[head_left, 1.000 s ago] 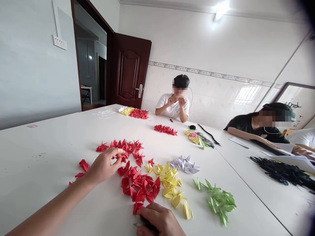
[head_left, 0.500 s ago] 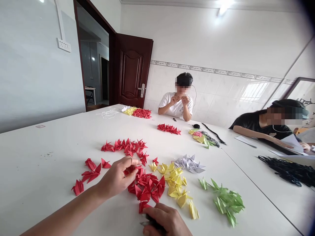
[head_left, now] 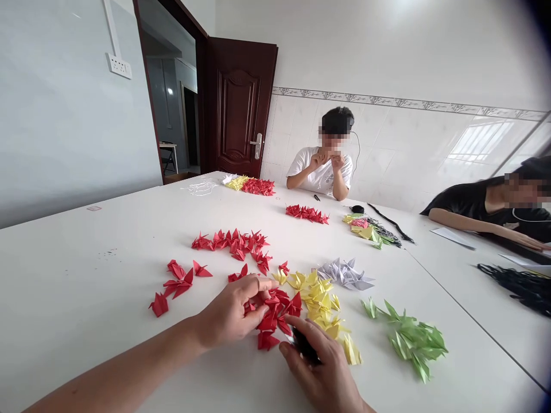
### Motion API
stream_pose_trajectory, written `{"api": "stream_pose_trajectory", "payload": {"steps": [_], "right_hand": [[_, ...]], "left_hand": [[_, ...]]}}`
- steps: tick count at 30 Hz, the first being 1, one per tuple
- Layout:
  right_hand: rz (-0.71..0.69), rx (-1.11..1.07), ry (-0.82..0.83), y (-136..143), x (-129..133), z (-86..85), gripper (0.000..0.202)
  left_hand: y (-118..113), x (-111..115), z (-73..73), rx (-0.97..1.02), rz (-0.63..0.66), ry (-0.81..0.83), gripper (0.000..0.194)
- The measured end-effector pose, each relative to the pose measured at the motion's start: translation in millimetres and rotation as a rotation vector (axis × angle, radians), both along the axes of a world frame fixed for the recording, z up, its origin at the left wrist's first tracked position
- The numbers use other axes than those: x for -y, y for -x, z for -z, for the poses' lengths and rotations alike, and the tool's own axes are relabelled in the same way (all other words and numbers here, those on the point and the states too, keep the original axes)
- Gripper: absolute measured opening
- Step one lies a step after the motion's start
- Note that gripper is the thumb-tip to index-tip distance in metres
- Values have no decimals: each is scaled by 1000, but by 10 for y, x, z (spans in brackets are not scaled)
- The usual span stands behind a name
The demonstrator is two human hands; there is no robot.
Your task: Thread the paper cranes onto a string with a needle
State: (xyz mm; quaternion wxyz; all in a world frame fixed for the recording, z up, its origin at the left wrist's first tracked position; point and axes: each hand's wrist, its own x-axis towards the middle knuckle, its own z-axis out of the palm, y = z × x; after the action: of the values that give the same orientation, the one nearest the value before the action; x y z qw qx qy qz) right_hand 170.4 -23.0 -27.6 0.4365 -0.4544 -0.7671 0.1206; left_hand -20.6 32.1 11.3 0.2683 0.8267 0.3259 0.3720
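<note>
My left hand (head_left: 239,307) reaches over the pile of red paper cranes (head_left: 275,310), its fingers curved and its thumb apart from them. Cranes show between thumb and fingers, with none clearly gripped. My right hand (head_left: 322,355) is closed round a small black tool (head_left: 305,346) with a metal tip; most of it is hidden, so its kind does not show. Its index finger reaches the right edge of the red pile. Just beyond that lie yellow paper cranes (head_left: 318,295).
Lilac cranes (head_left: 344,274) and green cranes (head_left: 417,338) lie to the right on the white table (head_left: 107,332). More red cranes (head_left: 230,241) lie farther off. A person (head_left: 325,155) sits opposite, another person (head_left: 477,201) at right near black cords (head_left: 512,287).
The view has shifted, so things sit farther right and slightly higher. My left hand has moved rightward over the pile. My right hand has moved forward, along the pile's right side, keeping the black tool.
</note>
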Motion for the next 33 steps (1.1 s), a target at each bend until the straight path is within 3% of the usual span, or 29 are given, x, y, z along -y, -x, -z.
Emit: {"api": "stream_pose_trajectory", "payload": {"steps": [5,21,28,33], "right_hand": [[103,-1,-38,1,-7,10,21],[100,-70,34,-13,-34,-19,20],[-44,-74,-19,1,-30,-44,15],[-95,-51,-78,-1,-26,-22,12]], "left_hand": [[-9,37,40,-63,61,-67,35],[-17,100,29,-100,220,-99,38],[-48,88,-23,-22,341,-222,43],[-68,92,-2,-18,399,-232,28]]}}
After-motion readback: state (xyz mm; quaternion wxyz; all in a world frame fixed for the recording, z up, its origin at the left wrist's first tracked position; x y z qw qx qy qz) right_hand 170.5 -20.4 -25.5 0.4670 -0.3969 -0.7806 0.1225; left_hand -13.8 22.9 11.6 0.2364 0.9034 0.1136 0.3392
